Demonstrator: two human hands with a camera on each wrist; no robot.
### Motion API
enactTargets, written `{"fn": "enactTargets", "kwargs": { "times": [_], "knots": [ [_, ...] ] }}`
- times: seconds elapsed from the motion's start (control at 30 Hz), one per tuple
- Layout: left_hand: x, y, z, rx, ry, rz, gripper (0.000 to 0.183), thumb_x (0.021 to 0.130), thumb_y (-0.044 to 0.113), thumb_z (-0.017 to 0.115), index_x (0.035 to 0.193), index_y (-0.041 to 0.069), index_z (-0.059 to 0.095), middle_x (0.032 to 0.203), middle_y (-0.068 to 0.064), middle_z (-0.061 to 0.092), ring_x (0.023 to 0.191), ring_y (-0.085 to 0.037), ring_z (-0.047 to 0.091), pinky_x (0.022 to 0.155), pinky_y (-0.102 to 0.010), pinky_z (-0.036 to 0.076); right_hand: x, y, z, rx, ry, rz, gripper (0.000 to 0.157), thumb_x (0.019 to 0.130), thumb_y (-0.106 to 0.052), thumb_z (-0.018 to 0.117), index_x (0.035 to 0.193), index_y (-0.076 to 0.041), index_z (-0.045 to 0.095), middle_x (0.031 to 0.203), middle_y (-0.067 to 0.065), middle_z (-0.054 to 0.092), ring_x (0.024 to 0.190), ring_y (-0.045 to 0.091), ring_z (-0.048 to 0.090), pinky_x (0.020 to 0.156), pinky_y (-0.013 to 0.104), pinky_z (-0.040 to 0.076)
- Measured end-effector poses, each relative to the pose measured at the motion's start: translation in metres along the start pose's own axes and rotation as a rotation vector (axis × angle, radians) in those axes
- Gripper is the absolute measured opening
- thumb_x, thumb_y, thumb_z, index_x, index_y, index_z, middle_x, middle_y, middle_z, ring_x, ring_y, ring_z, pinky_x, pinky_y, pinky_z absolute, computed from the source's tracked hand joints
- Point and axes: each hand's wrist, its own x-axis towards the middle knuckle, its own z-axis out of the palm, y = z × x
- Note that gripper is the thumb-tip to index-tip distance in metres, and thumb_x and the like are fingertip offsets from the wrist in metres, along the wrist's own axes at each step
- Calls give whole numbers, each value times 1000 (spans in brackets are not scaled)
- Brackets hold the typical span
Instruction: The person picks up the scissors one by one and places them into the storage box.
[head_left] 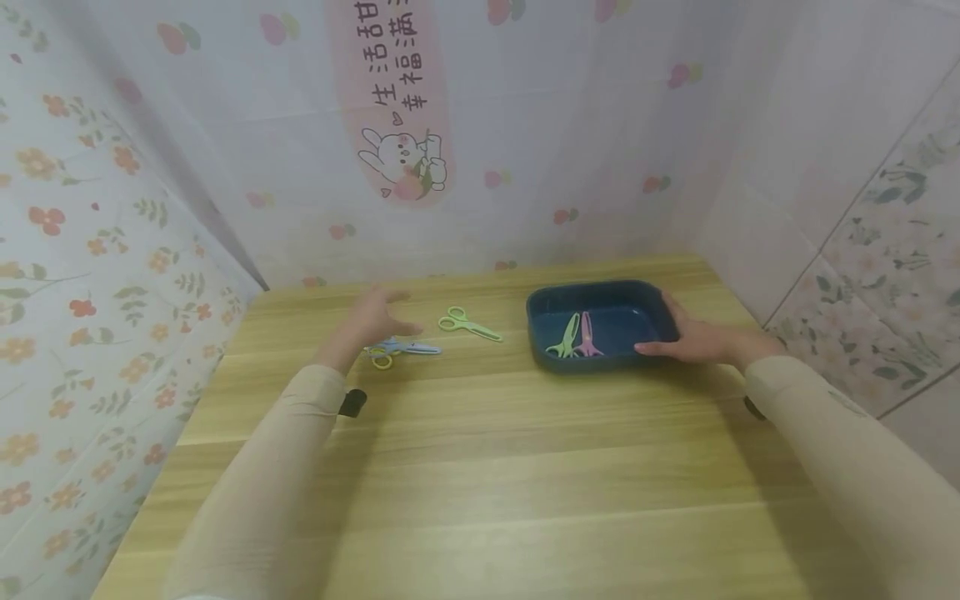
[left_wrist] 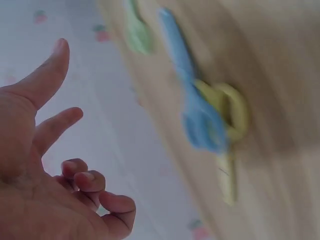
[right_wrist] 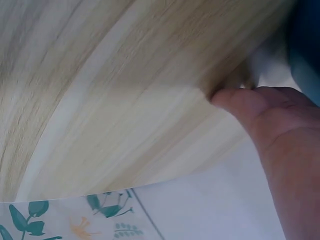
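Observation:
My left hand (head_left: 367, 323) hovers with fingers spread over blue scissors (head_left: 416, 348) and yellow scissors (head_left: 382, 361), which overlap on the table. In the left wrist view the hand (left_wrist: 55, 165) holds nothing, and the blue scissors (left_wrist: 202, 117) lie across the yellow scissors (left_wrist: 240, 112). Light green scissors (head_left: 471, 325) lie apart to their right. My right hand (head_left: 701, 340) grips the right end of a dark blue bin (head_left: 607, 364), thumb at its front rim; its other fingers are partly hidden. Inside the bin are green scissors (head_left: 567, 335) and pink scissors (head_left: 587, 336).
The wooden table (head_left: 480, 467) meets a white patterned curtain (head_left: 510, 150) at its back edge. A floral curtain (head_left: 82, 333) hangs along the left, and a floral-patterned wall (head_left: 885, 275) stands on the right.

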Motion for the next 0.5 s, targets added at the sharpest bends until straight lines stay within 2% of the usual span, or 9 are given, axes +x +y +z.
{"fn": "enactTargets", "kwargs": {
  "times": [0.13, 0.27, 0.4, 0.5],
  "knots": [
    [-11, -29, 0, 54, -41, -23, 79, 97, 31, 79, 159, 0, 43, 170, -30, 30, 161, -53, 14, 128, -71, 21, -7, -8, 2, 0, -31, 3, 134, 95, -71, 62, 161, -2, -32, 168, 46, -5, 151, 69, 19, 120, 79, 25],
    [-18, -53, 2, 31, -65, -51, 76, 98, 29, 77, 161, 3, 42, 170, -30, 30, 160, -54, 17, 127, -72, 22, -12, -16, 5, -36, -31, -9, 134, 95, -72, 62, 161, 1, -30, 165, 49, 5, 147, 68, 29, 117, 78, 32],
    [-19, -70, 5, 17, -97, -56, 75, 98, 29, 76, 162, 8, 42, 168, -32, 30, 158, -53, 25, 125, -73, 25, -15, -19, 8, -61, -24, -16, 134, 95, -73, 61, 161, 2, -28, 162, 52, 12, 144, 69, 36, 114, 77, 37],
    [-16, -78, 7, 73, -130, -46, 77, 97, 33, 77, 163, 12, 42, 159, -35, 37, 144, -49, 39, 117, -73, 37, -13, -19, 10, -46, -24, -16, 134, 95, -72, 62, 161, 1, -29, 165, 50, 6, 146, 69, 31, 116, 78, 34]
  ]
}}
